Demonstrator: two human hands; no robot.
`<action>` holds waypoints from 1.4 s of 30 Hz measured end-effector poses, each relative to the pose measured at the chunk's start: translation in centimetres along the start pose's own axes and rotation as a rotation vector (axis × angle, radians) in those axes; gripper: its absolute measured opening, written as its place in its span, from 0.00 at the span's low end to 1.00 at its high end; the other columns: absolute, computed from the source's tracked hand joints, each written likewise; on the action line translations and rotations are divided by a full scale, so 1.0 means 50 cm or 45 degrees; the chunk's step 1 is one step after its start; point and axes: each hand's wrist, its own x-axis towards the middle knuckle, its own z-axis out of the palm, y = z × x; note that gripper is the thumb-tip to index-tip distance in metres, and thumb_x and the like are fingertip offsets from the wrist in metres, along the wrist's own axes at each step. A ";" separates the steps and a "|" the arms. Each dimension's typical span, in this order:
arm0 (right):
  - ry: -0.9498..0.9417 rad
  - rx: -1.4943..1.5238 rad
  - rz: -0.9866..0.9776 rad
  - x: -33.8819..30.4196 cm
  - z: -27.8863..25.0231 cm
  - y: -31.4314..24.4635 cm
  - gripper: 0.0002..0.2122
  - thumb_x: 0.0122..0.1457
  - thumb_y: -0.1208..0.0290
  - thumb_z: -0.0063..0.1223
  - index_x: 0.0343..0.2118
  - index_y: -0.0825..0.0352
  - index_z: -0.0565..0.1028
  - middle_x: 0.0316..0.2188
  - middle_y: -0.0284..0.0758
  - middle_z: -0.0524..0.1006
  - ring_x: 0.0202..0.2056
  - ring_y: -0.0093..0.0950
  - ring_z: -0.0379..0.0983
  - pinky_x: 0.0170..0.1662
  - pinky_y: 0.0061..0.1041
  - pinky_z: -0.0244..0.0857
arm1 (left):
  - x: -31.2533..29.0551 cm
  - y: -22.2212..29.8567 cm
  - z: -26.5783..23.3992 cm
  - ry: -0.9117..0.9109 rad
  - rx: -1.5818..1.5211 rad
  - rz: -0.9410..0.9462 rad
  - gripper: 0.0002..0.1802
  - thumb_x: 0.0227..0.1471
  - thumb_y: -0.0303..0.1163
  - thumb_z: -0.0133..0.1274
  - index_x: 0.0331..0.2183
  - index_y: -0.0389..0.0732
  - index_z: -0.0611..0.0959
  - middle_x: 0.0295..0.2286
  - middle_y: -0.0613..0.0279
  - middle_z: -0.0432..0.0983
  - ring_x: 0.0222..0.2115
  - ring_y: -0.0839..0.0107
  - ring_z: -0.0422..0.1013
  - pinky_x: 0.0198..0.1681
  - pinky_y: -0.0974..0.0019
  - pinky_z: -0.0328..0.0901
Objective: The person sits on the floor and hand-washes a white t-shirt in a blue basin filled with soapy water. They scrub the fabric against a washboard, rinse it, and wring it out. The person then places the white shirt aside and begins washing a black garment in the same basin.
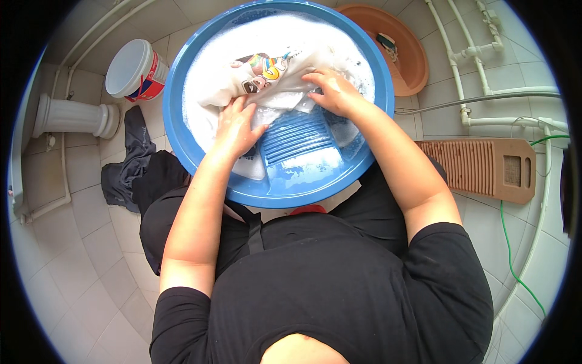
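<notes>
The fingers (316, 77) of the left hand (236, 130) and right hand (334, 92) are resting on a garment (267, 91) lying in a tub (276, 195). Just behind them, the tub's ridged board (297, 141) is sloping. Left of the fingers, a bucket (134, 71) is standing ahead, clothes (134, 155) lying behind; right, a basin (417, 67) is sitting ahead, a loose washboard (464, 165) behind.

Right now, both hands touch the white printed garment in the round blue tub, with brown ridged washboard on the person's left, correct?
Wrong side: the head view shows the brown ridged washboard on the person's right. Left hand and right hand do touch the white printed garment.
</notes>
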 end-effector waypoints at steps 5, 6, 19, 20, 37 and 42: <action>0.136 -0.372 0.075 -0.005 0.009 0.002 0.18 0.43 0.71 0.56 0.41 0.58 0.72 0.41 0.34 0.70 0.44 0.34 0.65 0.46 0.32 0.62 | 0.001 -0.041 -0.014 -0.160 -0.016 -0.018 0.11 0.38 0.32 0.58 0.30 0.40 0.81 0.43 0.54 0.68 0.44 0.58 0.65 0.47 0.60 0.61; 0.155 -0.402 0.126 -0.004 0.004 0.001 0.18 0.42 0.71 0.57 0.41 0.58 0.72 0.41 0.34 0.70 0.44 0.34 0.66 0.46 0.33 0.62 | 0.006 -0.052 -0.015 -0.176 -0.103 -0.048 0.11 0.38 0.31 0.58 0.29 0.40 0.81 0.44 0.55 0.68 0.44 0.57 0.65 0.47 0.59 0.61; 0.382 0.325 0.364 0.034 -0.054 0.039 0.10 0.50 0.67 0.48 0.31 0.66 0.74 0.34 0.41 0.73 0.38 0.39 0.69 0.43 0.32 0.62 | -0.006 -0.064 -0.184 -0.417 -1.977 -0.349 0.09 0.48 0.29 0.45 0.30 0.35 0.77 0.27 0.62 0.74 0.32 0.77 0.68 0.39 0.77 0.60; 0.399 0.483 0.299 0.038 -0.054 0.054 0.09 0.50 0.68 0.47 0.31 0.68 0.73 0.29 0.38 0.74 0.33 0.30 0.70 0.38 0.26 0.62 | -0.011 -0.067 -0.189 -0.610 -1.896 -0.355 0.09 0.47 0.29 0.45 0.28 0.36 0.78 0.26 0.63 0.74 0.31 0.77 0.68 0.39 0.77 0.59; -0.050 -0.130 -0.035 -0.032 -0.009 0.060 0.10 0.48 0.70 0.51 0.35 0.61 0.75 0.45 0.34 0.70 0.44 0.33 0.67 0.46 0.29 0.62 | -0.027 -0.018 -0.034 -0.341 -0.268 -0.114 0.18 0.43 0.37 0.54 0.36 0.37 0.77 0.41 0.50 0.68 0.41 0.58 0.68 0.43 0.64 0.62; -0.398 -0.309 0.263 -0.007 -0.012 0.035 0.09 0.49 0.65 0.49 0.32 0.61 0.76 0.35 0.36 0.75 0.38 0.35 0.71 0.42 0.32 0.64 | 0.017 -0.016 -0.064 -0.886 -0.081 -0.335 0.13 0.43 0.37 0.54 0.30 0.38 0.79 0.39 0.53 0.70 0.43 0.61 0.66 0.42 0.61 0.62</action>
